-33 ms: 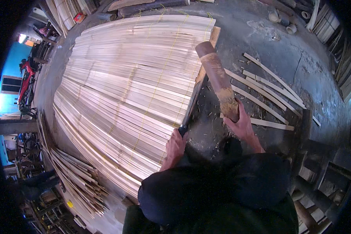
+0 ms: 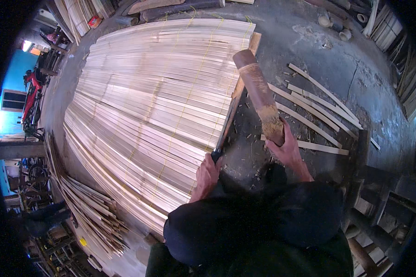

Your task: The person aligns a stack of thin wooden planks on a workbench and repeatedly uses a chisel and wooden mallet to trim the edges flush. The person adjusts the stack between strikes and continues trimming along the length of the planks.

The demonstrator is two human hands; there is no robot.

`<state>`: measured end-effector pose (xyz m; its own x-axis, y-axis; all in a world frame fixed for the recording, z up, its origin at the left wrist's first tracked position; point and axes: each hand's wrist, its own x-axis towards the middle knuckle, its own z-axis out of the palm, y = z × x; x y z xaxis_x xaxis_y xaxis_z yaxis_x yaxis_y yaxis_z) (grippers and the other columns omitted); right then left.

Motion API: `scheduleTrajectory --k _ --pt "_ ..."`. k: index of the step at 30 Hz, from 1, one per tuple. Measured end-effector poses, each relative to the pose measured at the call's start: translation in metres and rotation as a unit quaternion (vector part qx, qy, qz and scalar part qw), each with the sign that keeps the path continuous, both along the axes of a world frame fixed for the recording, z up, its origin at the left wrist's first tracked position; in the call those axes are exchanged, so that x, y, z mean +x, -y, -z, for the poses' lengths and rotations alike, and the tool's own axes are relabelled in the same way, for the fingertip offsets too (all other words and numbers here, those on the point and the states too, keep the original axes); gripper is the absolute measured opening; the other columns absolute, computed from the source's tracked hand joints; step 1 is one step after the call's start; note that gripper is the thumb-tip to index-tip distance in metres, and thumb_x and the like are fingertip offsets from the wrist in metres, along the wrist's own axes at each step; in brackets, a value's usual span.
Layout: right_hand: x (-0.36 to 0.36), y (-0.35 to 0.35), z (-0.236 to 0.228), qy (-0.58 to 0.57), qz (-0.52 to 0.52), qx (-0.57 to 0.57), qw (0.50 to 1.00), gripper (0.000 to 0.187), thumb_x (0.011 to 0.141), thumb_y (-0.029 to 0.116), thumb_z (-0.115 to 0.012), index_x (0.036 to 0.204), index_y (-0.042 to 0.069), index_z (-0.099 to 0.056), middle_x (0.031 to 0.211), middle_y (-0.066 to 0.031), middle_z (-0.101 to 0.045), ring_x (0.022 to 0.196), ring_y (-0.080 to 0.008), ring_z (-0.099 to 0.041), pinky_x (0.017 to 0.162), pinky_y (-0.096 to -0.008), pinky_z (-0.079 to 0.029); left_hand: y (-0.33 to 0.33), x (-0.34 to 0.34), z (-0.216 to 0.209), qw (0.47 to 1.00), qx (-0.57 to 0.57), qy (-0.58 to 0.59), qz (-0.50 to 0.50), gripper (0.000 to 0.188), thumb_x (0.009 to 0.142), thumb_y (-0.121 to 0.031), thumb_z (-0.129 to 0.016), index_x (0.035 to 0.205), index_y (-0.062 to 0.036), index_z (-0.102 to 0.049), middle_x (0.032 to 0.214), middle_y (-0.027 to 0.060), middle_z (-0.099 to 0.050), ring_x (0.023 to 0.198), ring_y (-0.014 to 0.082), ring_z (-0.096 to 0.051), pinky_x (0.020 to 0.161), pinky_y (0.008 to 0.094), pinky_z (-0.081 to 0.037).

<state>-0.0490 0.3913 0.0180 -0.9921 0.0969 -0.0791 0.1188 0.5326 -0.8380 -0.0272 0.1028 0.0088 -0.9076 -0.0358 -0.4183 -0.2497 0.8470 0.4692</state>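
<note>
A wide blind of pale bamboo slats, tied with thin yellow-green cords, spreads in front of me and to the left. My left hand is closed around the black handle of a long knife, at the blind's right edge. The blade runs along the slat ends, beside a wooden board. In my right hand is a thick brown bamboo club, gripped by its worn, frayed lower end. It tilts up and left, its far end over the board and the blind's right edge.
Loose bamboo strips and small chips lie on the concrete floor at right. A bundle of long strips lies at lower left. A dark wooden frame stands close on the right. Farther off are a red motorbike and some bamboo tubes.
The club has shifted very slightly to the right. Both hands keep their grips, and the blind lies as before.
</note>
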Motion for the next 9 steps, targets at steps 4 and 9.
scheduleTrajectory --k 4,9 --pt "0.001 -0.003 -0.033 -0.024 0.019 -0.014 0.999 0.087 0.078 0.025 -0.073 0.148 0.006 -0.025 0.125 -0.0249 -0.059 0.115 -0.0406 -0.060 0.098 -0.0448 -0.048 0.015 0.009 -0.011 0.999 0.037 0.018 0.000 0.042 0.096 -0.041 -0.055 0.096 0.0009 -0.050 0.079 0.0325 -0.063 0.082 0.0534 -0.061 0.068 0.0589 -0.047" --pt "-0.033 0.000 -0.122 -0.111 0.060 -0.043 0.991 0.087 0.079 0.024 -0.074 0.149 0.010 -0.025 0.137 -0.0211 -0.051 0.124 -0.0373 -0.054 0.103 -0.0422 -0.044 0.020 0.002 -0.033 0.997 0.030 0.068 -0.014 0.048 0.095 -0.047 -0.054 0.098 0.0013 -0.052 0.085 0.0348 -0.063 0.087 0.0526 -0.061 0.076 0.0587 -0.047"
